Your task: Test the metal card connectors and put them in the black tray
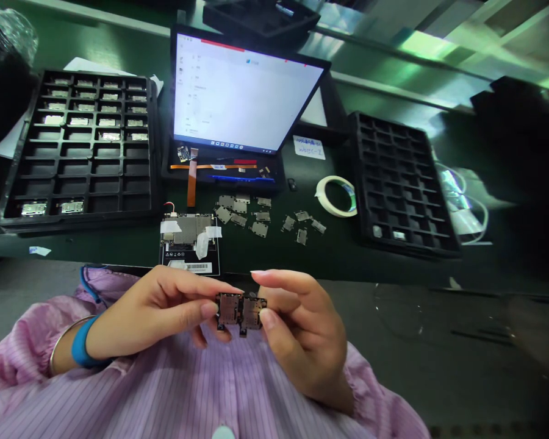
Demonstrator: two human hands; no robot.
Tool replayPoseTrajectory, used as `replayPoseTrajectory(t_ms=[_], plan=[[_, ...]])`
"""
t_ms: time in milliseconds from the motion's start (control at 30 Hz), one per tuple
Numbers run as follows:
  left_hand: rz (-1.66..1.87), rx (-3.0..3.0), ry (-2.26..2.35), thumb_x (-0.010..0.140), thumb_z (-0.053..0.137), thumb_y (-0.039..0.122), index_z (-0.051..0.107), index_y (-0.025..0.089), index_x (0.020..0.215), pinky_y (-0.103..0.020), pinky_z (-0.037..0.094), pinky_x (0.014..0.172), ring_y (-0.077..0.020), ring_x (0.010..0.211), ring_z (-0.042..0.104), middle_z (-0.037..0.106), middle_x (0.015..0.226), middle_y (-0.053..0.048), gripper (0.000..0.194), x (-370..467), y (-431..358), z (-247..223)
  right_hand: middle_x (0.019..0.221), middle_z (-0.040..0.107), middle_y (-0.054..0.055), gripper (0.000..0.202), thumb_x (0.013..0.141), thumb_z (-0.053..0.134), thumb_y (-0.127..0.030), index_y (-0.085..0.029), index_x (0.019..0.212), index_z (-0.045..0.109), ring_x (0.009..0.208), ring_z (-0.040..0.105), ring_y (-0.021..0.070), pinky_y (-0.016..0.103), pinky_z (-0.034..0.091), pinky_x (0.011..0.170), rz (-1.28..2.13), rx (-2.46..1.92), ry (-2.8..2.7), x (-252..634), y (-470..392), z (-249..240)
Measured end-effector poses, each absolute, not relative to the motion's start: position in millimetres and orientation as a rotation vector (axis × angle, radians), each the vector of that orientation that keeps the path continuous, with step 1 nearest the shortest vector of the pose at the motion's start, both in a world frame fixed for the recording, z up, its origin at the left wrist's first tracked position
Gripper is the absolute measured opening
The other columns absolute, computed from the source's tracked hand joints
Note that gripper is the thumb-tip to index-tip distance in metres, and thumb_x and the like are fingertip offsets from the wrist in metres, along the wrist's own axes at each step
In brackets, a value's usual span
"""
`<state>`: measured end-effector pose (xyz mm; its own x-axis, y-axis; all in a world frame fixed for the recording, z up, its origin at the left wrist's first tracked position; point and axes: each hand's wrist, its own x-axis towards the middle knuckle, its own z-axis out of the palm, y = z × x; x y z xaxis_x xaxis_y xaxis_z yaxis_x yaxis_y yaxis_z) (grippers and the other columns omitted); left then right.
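Note:
Between my two hands, just in front of the table edge, is a small dark circuit board (241, 310) with two metal-faced halves side by side. My left hand (174, 311) pinches its left end between thumb and fingers. The thumb of my right hand (297, 323) presses on the right end, with fingers curled behind. Beyond my hands lie several loose thin metal shield plates (258, 229) on the table. A larger board with a barcode label (196, 266) and strips of white tape sits beyond my left hand.
A black compartment tray (77, 183) at left holds several metal-covered modules. Another black tray (412, 183) at right has two small parts in its front row. A lit laptop (247, 91) stands at the back. A tape roll (321, 194) and orange flex cable (191, 183) lie between.

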<state>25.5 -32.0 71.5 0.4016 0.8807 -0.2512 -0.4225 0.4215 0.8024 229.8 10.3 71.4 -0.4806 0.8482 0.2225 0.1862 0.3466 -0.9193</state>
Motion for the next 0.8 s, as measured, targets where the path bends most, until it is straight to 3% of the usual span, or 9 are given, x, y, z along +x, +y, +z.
replayPoseTrajectory(t_ms=[800], plan=[[0.927, 0.634, 0.722, 0.093, 0.062, 0.018, 0.07, 0.028, 0.119, -0.014, 0.058, 0.062, -0.0119, 0.077, 0.073, 0.077, 0.088, -0.003, 0.029, 24.3, -27.1, 68.8, 0.054, 0.044, -0.01, 0.034, 0.087, 0.047, -0.01, -0.027, 0.113, 0.059, 0.046, 0.04, 0.0091, 0.022, 0.033, 0.045, 1.468, -0.936, -1.713, 223.5, 17.1, 73.2]])
